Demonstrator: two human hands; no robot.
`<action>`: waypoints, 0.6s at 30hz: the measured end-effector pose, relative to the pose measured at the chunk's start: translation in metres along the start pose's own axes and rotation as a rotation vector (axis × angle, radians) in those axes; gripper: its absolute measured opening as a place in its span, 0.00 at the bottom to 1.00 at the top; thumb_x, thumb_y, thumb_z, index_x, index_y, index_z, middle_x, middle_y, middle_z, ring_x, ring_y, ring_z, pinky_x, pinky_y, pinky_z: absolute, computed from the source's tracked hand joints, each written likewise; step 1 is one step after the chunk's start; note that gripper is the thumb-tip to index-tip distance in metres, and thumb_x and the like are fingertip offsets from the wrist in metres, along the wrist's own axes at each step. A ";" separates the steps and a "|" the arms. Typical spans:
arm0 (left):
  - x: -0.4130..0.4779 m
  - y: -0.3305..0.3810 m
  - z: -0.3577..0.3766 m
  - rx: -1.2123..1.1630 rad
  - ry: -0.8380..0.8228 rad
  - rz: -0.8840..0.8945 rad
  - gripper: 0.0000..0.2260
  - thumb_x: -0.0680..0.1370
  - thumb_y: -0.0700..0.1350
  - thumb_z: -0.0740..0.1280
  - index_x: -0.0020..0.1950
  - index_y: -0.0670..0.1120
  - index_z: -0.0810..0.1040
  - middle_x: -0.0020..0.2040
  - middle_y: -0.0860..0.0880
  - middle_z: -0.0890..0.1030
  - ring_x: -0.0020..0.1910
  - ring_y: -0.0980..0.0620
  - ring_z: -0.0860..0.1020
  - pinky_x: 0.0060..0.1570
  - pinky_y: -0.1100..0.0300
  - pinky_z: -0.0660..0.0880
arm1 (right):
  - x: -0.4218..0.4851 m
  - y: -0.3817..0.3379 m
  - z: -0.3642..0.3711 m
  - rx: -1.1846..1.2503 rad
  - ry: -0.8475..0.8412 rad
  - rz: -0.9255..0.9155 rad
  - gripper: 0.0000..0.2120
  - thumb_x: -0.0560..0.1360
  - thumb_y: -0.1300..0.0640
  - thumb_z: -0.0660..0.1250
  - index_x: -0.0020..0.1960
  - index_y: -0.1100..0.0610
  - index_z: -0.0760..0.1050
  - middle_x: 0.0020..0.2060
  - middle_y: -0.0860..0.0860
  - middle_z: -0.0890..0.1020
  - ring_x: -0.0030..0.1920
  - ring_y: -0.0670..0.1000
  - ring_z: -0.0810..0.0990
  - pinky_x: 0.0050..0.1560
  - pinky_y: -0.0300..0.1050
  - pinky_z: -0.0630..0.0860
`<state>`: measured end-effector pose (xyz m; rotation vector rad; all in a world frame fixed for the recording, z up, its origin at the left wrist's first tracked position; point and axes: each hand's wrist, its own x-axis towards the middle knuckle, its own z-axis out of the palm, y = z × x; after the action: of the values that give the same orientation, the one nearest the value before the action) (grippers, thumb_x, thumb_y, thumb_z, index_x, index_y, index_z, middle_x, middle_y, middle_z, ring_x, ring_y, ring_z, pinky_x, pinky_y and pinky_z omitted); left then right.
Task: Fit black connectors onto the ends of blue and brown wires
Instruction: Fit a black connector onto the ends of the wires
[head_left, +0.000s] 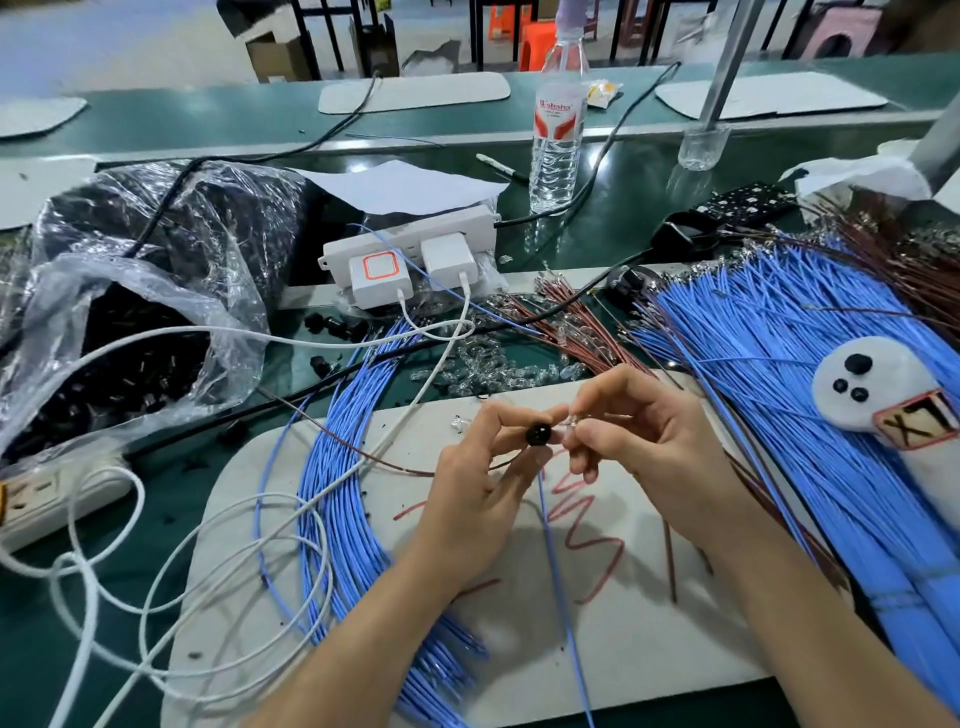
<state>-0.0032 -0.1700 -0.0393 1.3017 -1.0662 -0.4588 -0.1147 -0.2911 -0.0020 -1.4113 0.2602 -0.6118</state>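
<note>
My left hand (478, 483) pinches the black connector (537, 434) steady so my right hand (639, 441), pinching the wire end (568, 431), can seat it.

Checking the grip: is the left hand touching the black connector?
Touching. The head view shows the left hand pinching the black connector between thumb and forefinger, with no gap; the right hand pinches a clear part beside it.

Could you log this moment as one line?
left hand: pinches black connector | right hand: pinches small clear piece | blue wire: hangs below
</note>
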 end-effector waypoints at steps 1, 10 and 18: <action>0.000 0.001 0.000 0.008 0.006 0.010 0.10 0.77 0.36 0.64 0.53 0.49 0.72 0.52 0.61 0.82 0.54 0.56 0.81 0.46 0.65 0.77 | 0.000 0.000 -0.001 0.005 0.003 -0.001 0.06 0.68 0.68 0.68 0.41 0.59 0.76 0.32 0.58 0.80 0.29 0.52 0.79 0.31 0.41 0.76; 0.001 0.005 -0.002 0.104 0.018 0.007 0.11 0.77 0.39 0.66 0.53 0.55 0.73 0.46 0.59 0.82 0.51 0.55 0.82 0.38 0.36 0.78 | -0.001 -0.002 0.000 -0.051 -0.045 -0.034 0.06 0.69 0.70 0.68 0.42 0.60 0.76 0.32 0.55 0.80 0.29 0.53 0.79 0.32 0.41 0.76; 0.001 0.000 -0.002 0.221 0.042 0.029 0.08 0.75 0.36 0.69 0.51 0.46 0.77 0.43 0.60 0.82 0.44 0.62 0.80 0.46 0.70 0.74 | -0.004 0.001 0.002 -0.623 0.036 -0.260 0.07 0.67 0.66 0.69 0.41 0.55 0.78 0.31 0.49 0.80 0.30 0.47 0.79 0.35 0.36 0.76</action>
<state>-0.0008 -0.1695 -0.0390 1.4813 -1.1228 -0.2963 -0.1163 -0.2871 -0.0031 -2.0563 0.3139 -0.8104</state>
